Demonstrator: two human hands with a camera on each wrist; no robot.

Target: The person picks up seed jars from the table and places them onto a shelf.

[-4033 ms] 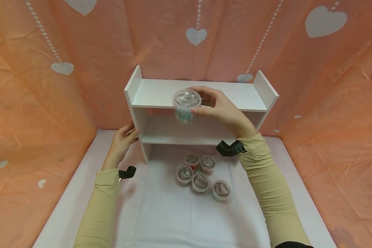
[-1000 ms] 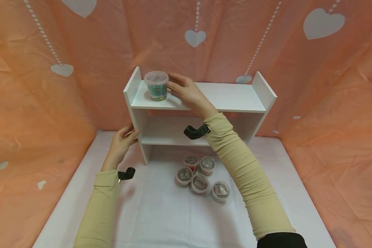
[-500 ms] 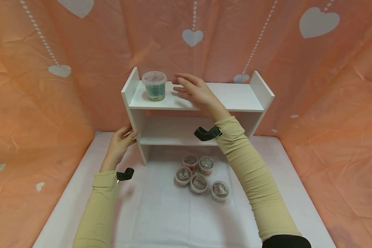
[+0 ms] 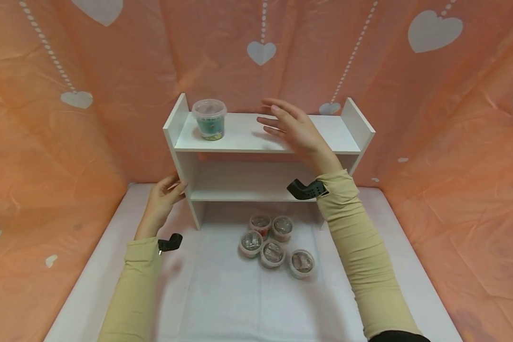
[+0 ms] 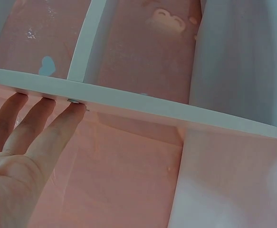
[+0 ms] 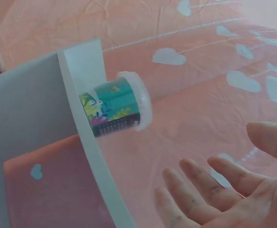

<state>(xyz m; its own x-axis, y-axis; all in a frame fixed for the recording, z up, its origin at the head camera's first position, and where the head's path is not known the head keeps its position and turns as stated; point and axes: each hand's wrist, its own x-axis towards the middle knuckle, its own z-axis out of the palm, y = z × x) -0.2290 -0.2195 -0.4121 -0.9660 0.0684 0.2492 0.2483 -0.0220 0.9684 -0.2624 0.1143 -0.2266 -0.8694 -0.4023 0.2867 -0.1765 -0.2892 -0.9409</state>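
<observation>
A lidded plastic tub with a teal label stands upright at the left end of the top board of a white shelf unit. In the right wrist view its label shows sea-life pictures. My right hand is held over the top board, right of the tub and apart from it, fingers spread and nothing in them. With straight fingers, my left hand touches the outer left side of the shelf unit; in the left wrist view the fingertips rest along the panel.
Several similar lidded tubs stand grouped on the white tablecloth below and in front of the shelf. One tub sits slightly apart at the right. An orange cloth backdrop with white hearts surrounds the table.
My right hand carried the tub to the top board's left end, let go of it and drew back to the right. The left hand stays at the shelf's side.
</observation>
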